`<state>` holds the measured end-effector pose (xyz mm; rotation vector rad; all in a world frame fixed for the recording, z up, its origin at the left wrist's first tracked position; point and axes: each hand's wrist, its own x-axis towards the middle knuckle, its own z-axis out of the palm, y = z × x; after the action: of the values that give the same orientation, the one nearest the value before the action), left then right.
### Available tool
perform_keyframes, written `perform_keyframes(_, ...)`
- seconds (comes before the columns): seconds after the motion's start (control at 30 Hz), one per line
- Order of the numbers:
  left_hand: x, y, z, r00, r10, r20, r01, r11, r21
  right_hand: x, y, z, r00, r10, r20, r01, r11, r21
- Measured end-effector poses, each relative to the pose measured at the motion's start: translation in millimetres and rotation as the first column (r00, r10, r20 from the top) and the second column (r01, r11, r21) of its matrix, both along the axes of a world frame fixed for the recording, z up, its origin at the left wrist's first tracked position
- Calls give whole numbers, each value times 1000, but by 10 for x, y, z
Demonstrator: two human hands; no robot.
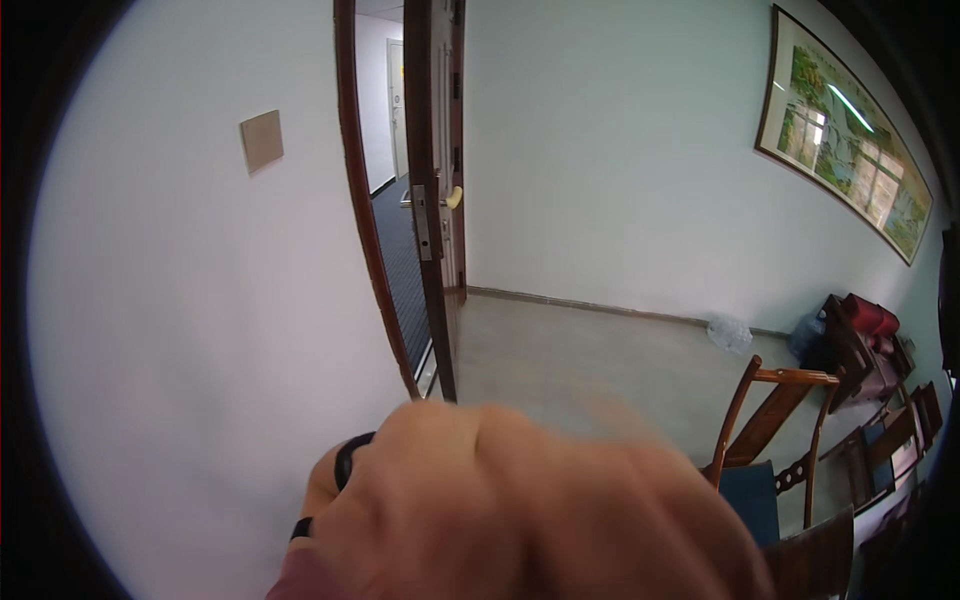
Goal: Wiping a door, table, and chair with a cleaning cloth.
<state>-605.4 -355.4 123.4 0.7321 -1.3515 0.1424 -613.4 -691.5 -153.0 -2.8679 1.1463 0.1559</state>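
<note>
Bare skin fills the lower middle, very close and smeared by motion. My left hand [430,490] seems to be the left part of it, with bent knuckles on top. Black straps [346,462] cross the skin at its left edge, and a bit of dark reddish sleeve [305,578] shows below. The blurred skin on the right may be my right hand [650,510], but I cannot make out where one hand ends and the other begins. The fingers are hidden or blurred, and nothing held can be seen.
Ahead, a brown door [435,220] with a pale handle stands ajar onto a carpeted corridor. A square beige plate [262,141] is on the left wall. To the right are a wooden chair [785,430], more furniture, a clear plastic bag [729,333] and a framed landscape picture [845,130].
</note>
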Motion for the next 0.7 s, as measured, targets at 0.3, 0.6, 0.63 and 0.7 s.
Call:
perform_keyframes(0.3, 253, -796, 64, 751, -658, 57, 625, 735, 261, 34, 70, 390, 993, 101, -63, -102, 995, -22)
perform_keyframes(0.6, 380, -1245, -91, 549, -831, -87, 789, 481, 383, -40, 6, 189, 996, 80, -49, -80, 997, 1)
perform_keyframes(0.63, 380, -1250, -121, 545, -833, -97, 791, 472, 390, -31, -13, 161, 996, 78, -48, -78, 997, 7)
perform_keyframes(0.7, 385, -1236, -128, 535, -836, -124, 801, 455, 388, 7, -44, 97, 996, 76, -47, -76, 997, 13)
